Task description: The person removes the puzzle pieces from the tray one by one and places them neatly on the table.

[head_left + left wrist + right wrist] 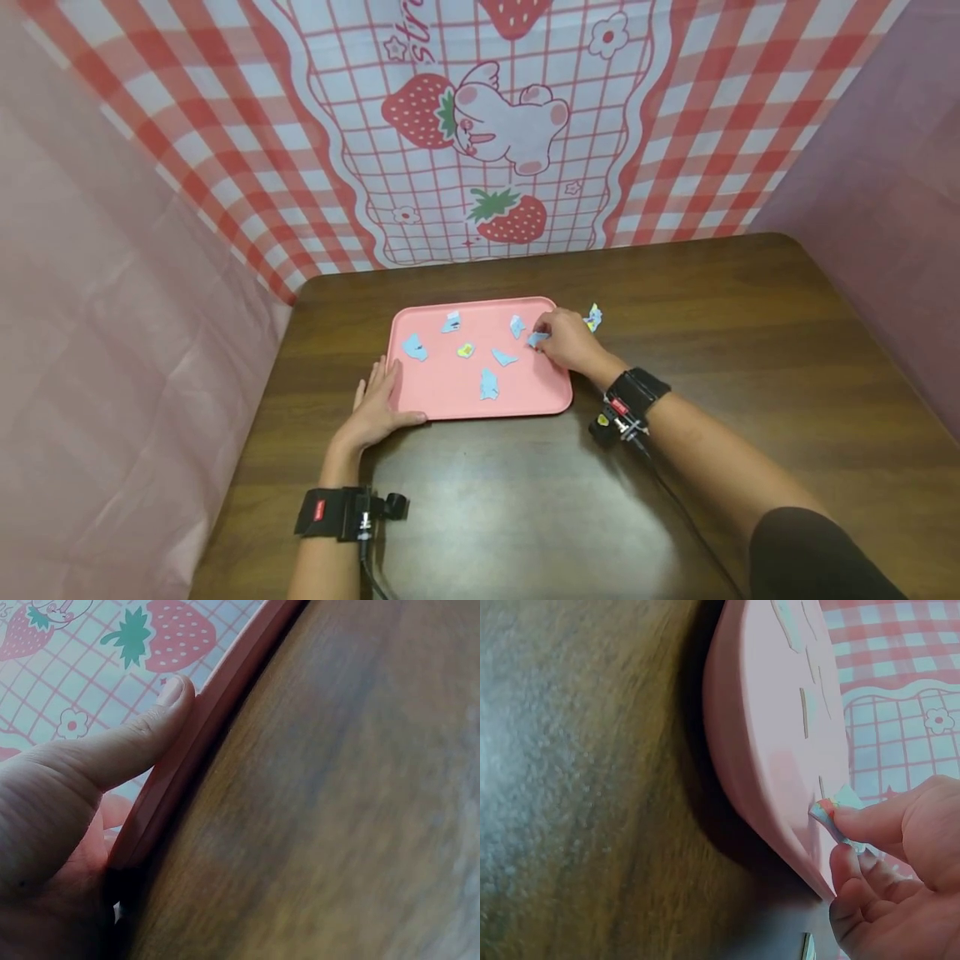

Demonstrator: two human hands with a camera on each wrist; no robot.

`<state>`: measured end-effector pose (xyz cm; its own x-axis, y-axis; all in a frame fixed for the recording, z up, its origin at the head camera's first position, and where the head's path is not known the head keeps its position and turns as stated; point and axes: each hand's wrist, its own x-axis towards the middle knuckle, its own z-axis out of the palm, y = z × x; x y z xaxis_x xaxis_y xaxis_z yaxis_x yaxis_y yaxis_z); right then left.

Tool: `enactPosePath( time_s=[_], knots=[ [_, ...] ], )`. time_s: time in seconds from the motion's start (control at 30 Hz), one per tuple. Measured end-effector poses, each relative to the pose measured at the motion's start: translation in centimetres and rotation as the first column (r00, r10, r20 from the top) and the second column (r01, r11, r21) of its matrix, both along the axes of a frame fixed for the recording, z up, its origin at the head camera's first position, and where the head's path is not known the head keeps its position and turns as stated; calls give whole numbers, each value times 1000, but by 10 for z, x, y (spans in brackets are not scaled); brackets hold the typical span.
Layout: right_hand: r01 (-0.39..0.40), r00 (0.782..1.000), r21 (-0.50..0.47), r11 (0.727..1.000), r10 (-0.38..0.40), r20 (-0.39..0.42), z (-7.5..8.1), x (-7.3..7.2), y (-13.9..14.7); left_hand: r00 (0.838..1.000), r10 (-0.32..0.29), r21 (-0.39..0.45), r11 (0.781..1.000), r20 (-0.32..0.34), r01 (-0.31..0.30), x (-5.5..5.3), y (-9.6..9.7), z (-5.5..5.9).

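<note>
Light blue irregular puzzle pieces lie scattered on a pink tray (442, 400), among them a large one (489, 385), a pointed one (504, 357) and a small one with yellow (466, 351). Over the tray's right end, my right hand (567, 339) pinches a blue puzzle piece (826, 814) between thumb and fingers; a red patch shows on it in the right wrist view. My left hand (373, 412) rests at the tray's near left corner, fingers spread along the left side. Its thumb (142, 742) lies straight against the tray's rim in the left wrist view.
Another puzzle piece (594, 317), blue with yellow, is on the brown wooden table (712, 333) beyond my right hand, outside the tray. A strawberry-patterned cloth (510, 167) hangs behind the table. Cables run from both wrist cameras over the near side.
</note>
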<state>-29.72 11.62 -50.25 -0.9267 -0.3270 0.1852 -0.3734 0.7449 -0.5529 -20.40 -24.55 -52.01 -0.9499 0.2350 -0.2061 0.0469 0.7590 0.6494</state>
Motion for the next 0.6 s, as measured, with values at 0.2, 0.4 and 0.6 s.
enactPosePath(
  time_s=[0.2, 0.4, 0.6],
  knots=[
    [22, 999, -15, 1000, -21, 33, 2, 3, 1, 1000, -3, -9, 1000, 1, 3, 1, 1, 0],
    [28, 997, -30, 999, -26, 72, 5, 5, 2, 1000, -1, -7, 1000, 3, 1, 0, 1, 2],
    [31, 996, -40, 999, -27, 82, 3, 8, 5, 1000, 2, -6, 1000, 6, -2, 0, 2, 1]
  ],
)
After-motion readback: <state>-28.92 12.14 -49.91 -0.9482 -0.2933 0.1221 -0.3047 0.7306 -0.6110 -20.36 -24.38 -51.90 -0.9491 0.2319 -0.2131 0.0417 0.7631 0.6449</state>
